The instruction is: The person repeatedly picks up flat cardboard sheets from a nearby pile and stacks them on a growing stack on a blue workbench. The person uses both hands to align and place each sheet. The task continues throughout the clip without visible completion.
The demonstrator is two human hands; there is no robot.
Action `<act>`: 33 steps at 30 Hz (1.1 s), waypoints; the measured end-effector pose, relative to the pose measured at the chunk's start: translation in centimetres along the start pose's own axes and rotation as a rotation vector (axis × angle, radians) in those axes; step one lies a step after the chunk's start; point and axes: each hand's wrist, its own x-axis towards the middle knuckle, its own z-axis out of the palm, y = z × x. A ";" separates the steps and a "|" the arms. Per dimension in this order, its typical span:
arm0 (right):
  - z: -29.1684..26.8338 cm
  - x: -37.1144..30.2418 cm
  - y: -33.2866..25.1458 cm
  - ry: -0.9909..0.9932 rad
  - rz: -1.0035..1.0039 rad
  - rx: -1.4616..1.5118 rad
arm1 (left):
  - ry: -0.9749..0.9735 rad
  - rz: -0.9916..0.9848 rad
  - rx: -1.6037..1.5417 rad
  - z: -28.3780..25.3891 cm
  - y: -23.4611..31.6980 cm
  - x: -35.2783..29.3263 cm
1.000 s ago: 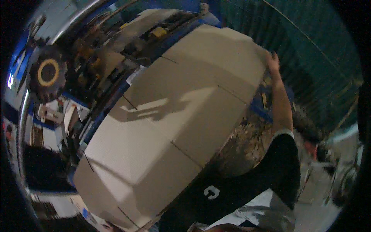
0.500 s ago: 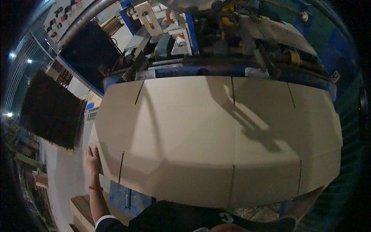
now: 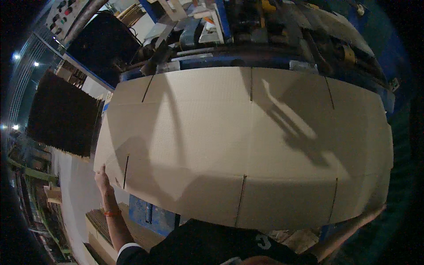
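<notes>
A large flat brown cardboard box blank [image 3: 212, 132], creased and cut with several dark slots, spans the view between me and the machine. At its left near corner my left hand [image 3: 104, 182] is closed on the edge, with the other fingers hidden behind the board. My right hand [image 3: 379, 210] holds the right near edge from below. Most of its fingers are out of sight under the board. The blank's far edge lies along the blue front beam [image 3: 238, 63] of the machine.
Ahead stands the machine with rollers, belts and a white bracket [image 3: 212, 28]. A control panel [image 3: 64, 17] is at the far left. A dark stack of board [image 3: 64, 115] stands at left. Stacked cardboard [image 3: 99, 238] and a blue metal part [image 3: 152, 214] are below the blank.
The blank has shifted left along the machine and turned slightly. My left hand has gone from fingers spread over the edge to gripping it. More of my right forearm shows.
</notes>
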 end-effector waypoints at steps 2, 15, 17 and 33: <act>0.1 -0.2 -0.3 -0.010 0.000 0.027 | -0.018 -0.031 -0.125 -0.6 0.5 0.0; -1.2 -1.2 -8.4 -0.241 -0.025 0.700 | -0.200 0.138 -1.078 -8.2 7.3 1.0; -1.7 -0.5 -9.8 -0.280 0.069 0.601 | -0.252 0.268 -1.189 -8.0 8.0 2.6; -12.7 -32.3 -24.7 -0.609 -0.955 0.377 | -0.641 0.527 -0.639 -2.8 1.6 -6.7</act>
